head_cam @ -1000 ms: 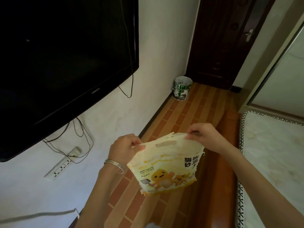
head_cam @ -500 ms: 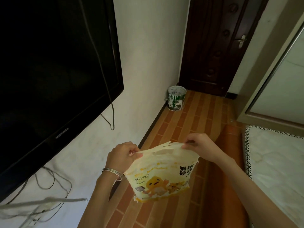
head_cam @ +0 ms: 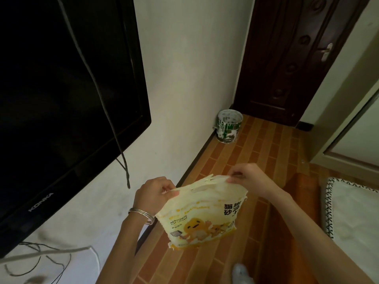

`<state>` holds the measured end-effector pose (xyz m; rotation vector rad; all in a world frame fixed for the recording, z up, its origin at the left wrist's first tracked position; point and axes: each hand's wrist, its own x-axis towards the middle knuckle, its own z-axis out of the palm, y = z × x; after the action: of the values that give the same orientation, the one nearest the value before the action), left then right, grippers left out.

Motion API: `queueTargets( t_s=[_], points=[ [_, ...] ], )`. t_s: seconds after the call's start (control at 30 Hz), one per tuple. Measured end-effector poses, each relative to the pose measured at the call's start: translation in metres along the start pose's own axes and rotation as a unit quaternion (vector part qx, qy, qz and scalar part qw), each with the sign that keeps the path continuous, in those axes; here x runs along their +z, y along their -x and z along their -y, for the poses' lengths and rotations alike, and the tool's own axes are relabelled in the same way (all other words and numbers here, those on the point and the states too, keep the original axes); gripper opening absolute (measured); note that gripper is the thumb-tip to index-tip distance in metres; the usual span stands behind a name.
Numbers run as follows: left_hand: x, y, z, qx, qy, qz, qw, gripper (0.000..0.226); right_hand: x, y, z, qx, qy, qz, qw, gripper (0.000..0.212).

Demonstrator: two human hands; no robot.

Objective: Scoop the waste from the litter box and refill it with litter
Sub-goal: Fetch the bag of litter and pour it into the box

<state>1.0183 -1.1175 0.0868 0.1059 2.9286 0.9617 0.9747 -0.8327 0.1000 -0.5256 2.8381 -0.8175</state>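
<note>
Although the view has advanced past the television (head_cam: pixel 61 89), the left hand (head_cam: pixel 153 195) and right hand (head_cam: pixel 248 177) still pinch the top corners of the litter bag (head_cam: pixel 202 219), held above the floor (head_cam: pixel 256 144) (litter box unseen), so refilling remains pending.

The yellow plastic litter bag (head_cam: pixel 203 214) hangs between the left hand (head_cam: pixel 153 193) and right hand (head_cam: pixel 248 177), which pinch its top corners above the brick-patterned floor (head_cam: pixel 256 152). To the left, a black flat television (head_cam: pixel 61 89) is on the wall. Beyond, a paint-streaked round bucket (head_cam: pixel 228 128) stands beside the dark wooden door (head_cam: pixel 287 58). To the right lies what may be a white mattress (head_cam: pixel 356 218).
</note>
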Motion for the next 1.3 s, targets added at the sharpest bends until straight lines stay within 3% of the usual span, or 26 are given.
queueTargets(
  t_s=[0.37, 0.6, 0.73, 0.87, 1.3],
  points=[
    [0.041, -0.121, -0.036, -0.096, -0.024, -0.033, 0.995, 0.025, -0.049, -0.145, -0.094, -0.084, 0.011, 0.072, 0.994, 0.007],
    [0.071, -0.182, -0.054, -0.179, -0.003, -0.095, 0.979, 0.03, -0.078, -0.237, -0.136, -0.154, 0.044, 0.12, 0.98, 0.009],
    [0.082, -0.217, -0.058, -0.212, 0.003, -0.1, 0.972, 0.02, -0.087, -0.279, -0.154, -0.163, 0.044, 0.139, 0.976, 0.011],
    [0.089, -0.257, -0.054, -0.228, 0.012, -0.11, 0.967, 0.008, -0.089, -0.325, -0.171, -0.166, 0.045, 0.157, 0.972, 0.01],
    [0.103, -0.346, -0.007, -0.311, -0.001, -0.113, 0.944, 0.009, -0.058, -0.45, -0.192, -0.195, 0.056, 0.231, 0.952, 0.012]
  ],
)
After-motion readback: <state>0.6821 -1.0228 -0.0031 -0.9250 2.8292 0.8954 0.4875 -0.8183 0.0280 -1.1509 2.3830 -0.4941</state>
